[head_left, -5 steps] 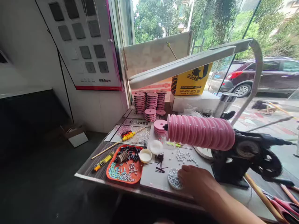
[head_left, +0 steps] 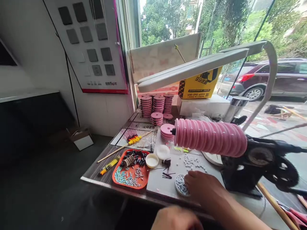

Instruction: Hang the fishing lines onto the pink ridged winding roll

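Note:
My right hand (head_left: 207,190) lies on the white mat (head_left: 159,185) near the table's front edge. Its fingers are curled together over a small round dish of grey beads (head_left: 180,185), and the fingertips hide what they touch. My left hand (head_left: 176,219) shows at the bottom edge, below the table front, knuckles up and fingers out of sight. Loose white beads (head_left: 193,163) and a few black sticks (head_left: 166,174) lie just beyond the dish. A long row of pink discs (head_left: 211,137) juts from a black winding machine (head_left: 261,166) above my right hand.
An orange tray (head_left: 130,174) of small parts sits to the left, with two white caps (head_left: 152,160) beside it. Stacks of pink discs (head_left: 155,105) stand at the back. A desk lamp arm (head_left: 192,68) hangs overhead. A yellow box (head_left: 200,83) stands by the window.
My left hand has come into view at the bottom edge. The view has shifted slightly; my right hand stays on the bead dish.

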`<state>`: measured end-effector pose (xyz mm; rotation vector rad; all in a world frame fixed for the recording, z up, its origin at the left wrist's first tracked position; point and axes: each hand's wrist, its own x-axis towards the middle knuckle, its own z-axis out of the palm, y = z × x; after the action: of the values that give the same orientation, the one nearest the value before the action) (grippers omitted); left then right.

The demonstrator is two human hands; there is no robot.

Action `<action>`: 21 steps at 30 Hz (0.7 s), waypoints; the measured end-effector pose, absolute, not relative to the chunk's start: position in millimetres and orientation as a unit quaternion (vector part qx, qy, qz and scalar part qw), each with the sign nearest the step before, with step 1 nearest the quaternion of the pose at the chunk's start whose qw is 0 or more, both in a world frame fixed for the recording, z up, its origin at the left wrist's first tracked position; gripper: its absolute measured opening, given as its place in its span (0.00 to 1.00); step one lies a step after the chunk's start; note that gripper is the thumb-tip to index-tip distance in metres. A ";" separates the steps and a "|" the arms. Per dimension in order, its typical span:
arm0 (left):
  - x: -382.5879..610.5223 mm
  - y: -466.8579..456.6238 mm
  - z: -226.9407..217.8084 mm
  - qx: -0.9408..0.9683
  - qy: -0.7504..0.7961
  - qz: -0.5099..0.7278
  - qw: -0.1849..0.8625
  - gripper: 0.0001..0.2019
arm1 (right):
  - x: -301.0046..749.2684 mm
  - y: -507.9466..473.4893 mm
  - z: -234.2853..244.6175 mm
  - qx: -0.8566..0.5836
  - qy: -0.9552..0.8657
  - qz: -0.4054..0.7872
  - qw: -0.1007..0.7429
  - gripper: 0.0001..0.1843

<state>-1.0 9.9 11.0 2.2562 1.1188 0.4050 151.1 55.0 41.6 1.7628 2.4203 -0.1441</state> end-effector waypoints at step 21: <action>31.9 37.9 13.9 0.730 0.577 0.331 0.158 0.20 | 159.7 52.1 60.1 0.599 0.787 -0.146 -0.027 0.12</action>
<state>31.9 37.9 13.9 2.0871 1.6508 0.9483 159.7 52.1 60.1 1.9164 2.5155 -0.4659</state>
